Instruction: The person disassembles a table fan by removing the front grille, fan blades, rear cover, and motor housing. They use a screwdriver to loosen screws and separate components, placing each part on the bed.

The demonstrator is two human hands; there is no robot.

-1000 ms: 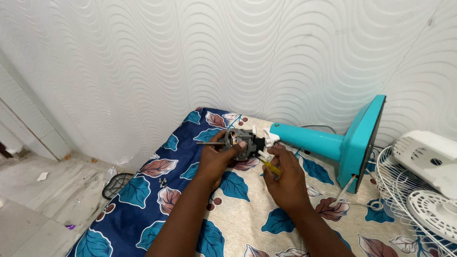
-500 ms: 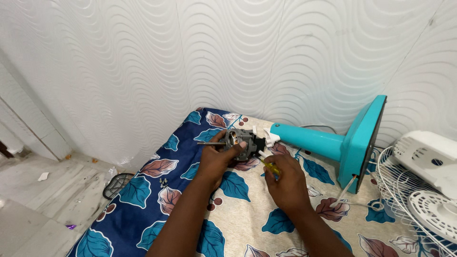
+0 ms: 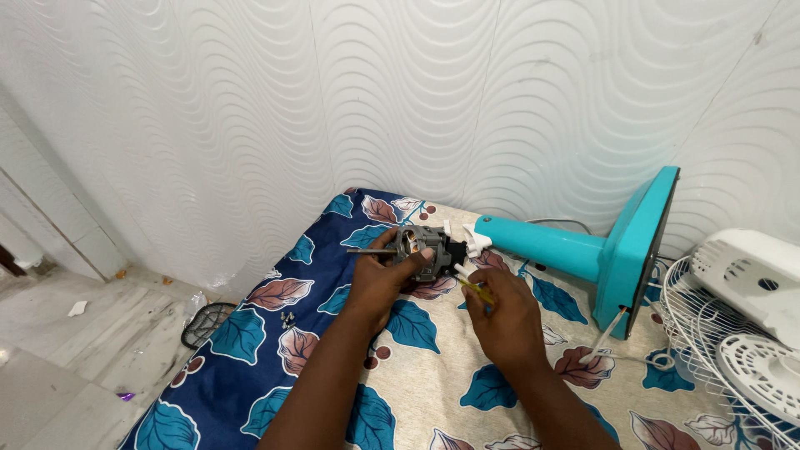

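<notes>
While the left hand [image 3: 379,279] clasps a grey fan motor [image 3: 419,248] from below, its thumb and fingers closed round the casing, the motor's bare shaft [image 3: 367,250] juts out to the left. Motor: raised a little above the bed, at the narrow end of a teal fan stand [image 3: 575,250], joined there by a white plastic bracket [image 3: 472,239]. Stand: laid on its side, pole running right to a flat teal base [image 3: 637,250] tipped up on edge near the wall. Right hand [image 3: 504,317]: closed on a yellow-handled screwdriver [image 3: 473,288], whose tip points up-left at the rear of the motor; whether it touches cannot be told. Bed cover [image 3: 267,333]: cloth printed with blue and rust leaves, dark blue on the left, cream on the right. Small screws [image 3: 287,317]: a loose cluster on the blue part, well apart from both hands. White cord [image 3: 612,342]: trails from the base across the cloth. White wire fan grille [image 3: 717,333] and white fan housing [image 3: 746,275]: at the far right. Wall [image 3: 375,100]: white, with wavy relief.
</notes>
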